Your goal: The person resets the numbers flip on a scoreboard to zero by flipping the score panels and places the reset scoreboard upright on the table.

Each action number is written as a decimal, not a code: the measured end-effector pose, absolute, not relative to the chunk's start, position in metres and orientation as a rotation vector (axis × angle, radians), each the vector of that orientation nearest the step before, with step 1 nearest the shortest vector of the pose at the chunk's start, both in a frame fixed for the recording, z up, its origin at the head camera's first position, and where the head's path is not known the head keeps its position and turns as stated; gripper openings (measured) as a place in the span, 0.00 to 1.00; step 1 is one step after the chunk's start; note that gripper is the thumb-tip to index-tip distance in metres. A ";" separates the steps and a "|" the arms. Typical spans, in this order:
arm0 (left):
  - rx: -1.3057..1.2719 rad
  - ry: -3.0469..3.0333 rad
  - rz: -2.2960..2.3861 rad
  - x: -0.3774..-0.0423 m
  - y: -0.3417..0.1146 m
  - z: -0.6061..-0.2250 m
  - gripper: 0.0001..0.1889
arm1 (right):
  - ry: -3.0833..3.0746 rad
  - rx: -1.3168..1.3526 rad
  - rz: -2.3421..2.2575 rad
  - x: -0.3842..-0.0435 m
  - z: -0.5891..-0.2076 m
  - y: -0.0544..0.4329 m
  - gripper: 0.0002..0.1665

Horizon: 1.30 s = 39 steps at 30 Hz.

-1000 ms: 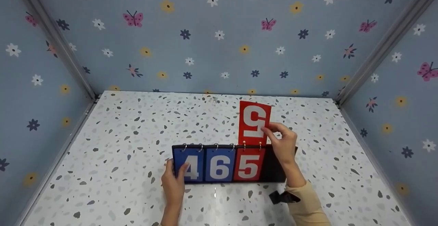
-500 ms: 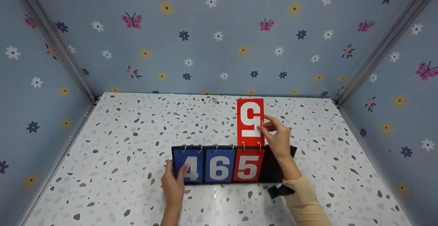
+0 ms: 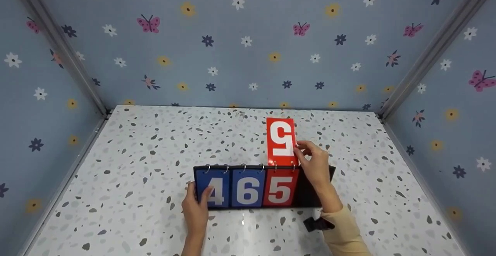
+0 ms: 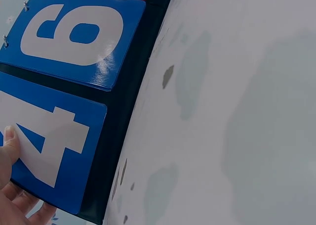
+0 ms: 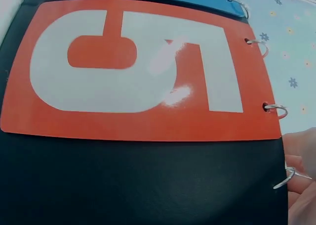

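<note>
The left hand [image 3: 196,211] grips the scoreboard [image 3: 305,194] while the right hand [image 3: 315,166], nearly closed, pinches an upturned red 5 card [image 3: 280,141].

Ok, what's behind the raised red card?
The speckled table shows around the raised card, beyond the top edge of the board. What lies directly behind it is covered, so I can't tell if anything is hidden there.

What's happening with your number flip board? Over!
Left hand grips flip scoreboard by blue 4 card. Right hand at right edge of raised red 5 card. Nothing visibly in the way.
</note>
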<state>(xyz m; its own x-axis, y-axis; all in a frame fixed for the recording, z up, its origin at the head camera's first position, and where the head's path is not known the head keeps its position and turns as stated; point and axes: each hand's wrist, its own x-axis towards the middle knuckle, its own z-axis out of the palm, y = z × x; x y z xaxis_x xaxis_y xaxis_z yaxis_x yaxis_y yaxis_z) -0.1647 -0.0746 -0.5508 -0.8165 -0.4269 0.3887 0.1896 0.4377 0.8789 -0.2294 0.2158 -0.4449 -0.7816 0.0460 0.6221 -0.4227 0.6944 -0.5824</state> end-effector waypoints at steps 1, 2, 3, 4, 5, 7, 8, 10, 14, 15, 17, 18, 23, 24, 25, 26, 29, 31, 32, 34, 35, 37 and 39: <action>0.199 -2.118 -1.398 -0.165 -0.074 -0.551 0.14 | -2.273 0.293 0.981 -0.227 -0.445 0.216 0.08; 0.199 -2.116 -1.397 -0.164 -0.074 -0.551 0.14 | -2.255 0.303 0.975 -0.225 -0.446 0.216 0.07; 0.199 -2.114 -1.397 -0.164 -0.074 -0.551 0.14 | -2.232 0.315 0.971 -0.223 -0.447 0.217 0.07; 0.200 -2.113 -1.396 -0.164 -0.074 -0.551 0.14 | -2.207 0.324 0.967 -0.220 -0.448 0.217 0.07; 0.201 -2.113 -1.396 -0.164 -0.074 -0.551 0.14 | -2.180 0.331 0.964 -0.217 -0.449 0.217 0.07; 0.202 -2.117 -1.397 -0.164 -0.074 -0.550 0.14 | -2.122 0.340 0.959 -0.210 -0.451 0.216 0.07; 0.202 -2.121 -1.400 -0.163 -0.074 -0.550 0.14 | -2.093 0.344 0.966 -0.207 -0.452 0.216 0.07; 0.205 -2.130 -1.407 -0.163 -0.074 -0.549 0.14 | -2.037 0.343 0.981 -0.199 -0.454 0.215 0.07; 0.208 -2.144 -1.417 -0.163 -0.074 -0.547 0.14 | -1.934 0.330 1.057 -0.185 -0.460 0.212 0.09; 0.209 -2.146 -1.414 -0.162 -0.074 -0.547 0.14 | -1.917 0.320 1.072 -0.180 -0.459 0.209 0.09; 0.206 -2.146 -1.411 -0.162 -0.074 -0.547 0.14 | -1.886 0.306 1.124 -0.171 -0.461 0.205 0.10; 0.204 -2.146 -1.410 -0.162 -0.074 -0.547 0.14 | -1.883 0.292 1.142 -0.167 -0.459 0.202 0.11; 0.204 -2.142 -1.413 -0.162 -0.074 -0.547 0.14 | -1.896 0.226 1.266 -0.152 -0.467 0.193 0.11; 0.206 -2.141 -1.414 -0.162 -0.074 -0.547 0.14 | -1.904 0.211 1.287 -0.151 -0.469 0.192 0.12; 0.209 -2.140 -1.414 -0.162 -0.074 -0.547 0.14 | -1.909 0.198 1.311 -0.151 -0.476 0.192 0.12; 0.211 -2.139 -1.413 -0.162 -0.074 -0.547 0.14 | -1.913 0.188 1.334 -0.152 -0.483 0.193 0.13; 0.212 -2.138 -1.395 -0.162 -0.074 -0.547 0.15 | -1.924 0.131 1.369 -0.153 -0.501 0.194 0.16; 0.213 -2.138 -1.388 -0.162 -0.074 -0.547 0.15 | -1.934 0.070 1.362 -0.153 -0.510 0.192 0.19; 0.212 -2.138 -1.389 -0.162 -0.074 -0.548 0.15 | -1.936 0.043 1.349 -0.154 -0.517 0.191 0.22; 0.211 -2.136 -1.395 -0.162 -0.074 -0.548 0.14 | -1.958 -0.027 1.303 -0.157 -0.533 0.190 0.27; 0.209 -2.135 -1.398 -0.162 -0.074 -0.548 0.14 | -1.949 -0.045 1.307 -0.158 -0.541 0.190 0.29; 0.205 -2.133 -1.402 -0.162 -0.074 -0.548 0.14 | -1.966 -0.081 1.248 -0.162 -0.561 0.190 0.33; 0.206 -2.137 -1.397 -0.162 -0.074 -0.549 0.14 | -1.983 -0.099 1.182 -0.167 -0.578 0.191 0.34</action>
<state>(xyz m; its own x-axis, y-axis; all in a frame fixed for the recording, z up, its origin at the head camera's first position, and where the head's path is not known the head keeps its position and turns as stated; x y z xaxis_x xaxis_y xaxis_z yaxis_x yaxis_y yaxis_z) -0.1622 -0.0743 -0.5489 -0.8246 -0.4218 0.3770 0.1759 0.4422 0.8795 -0.1668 0.1909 -0.5782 -0.6711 0.4395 0.5970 -0.3164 0.5585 -0.7668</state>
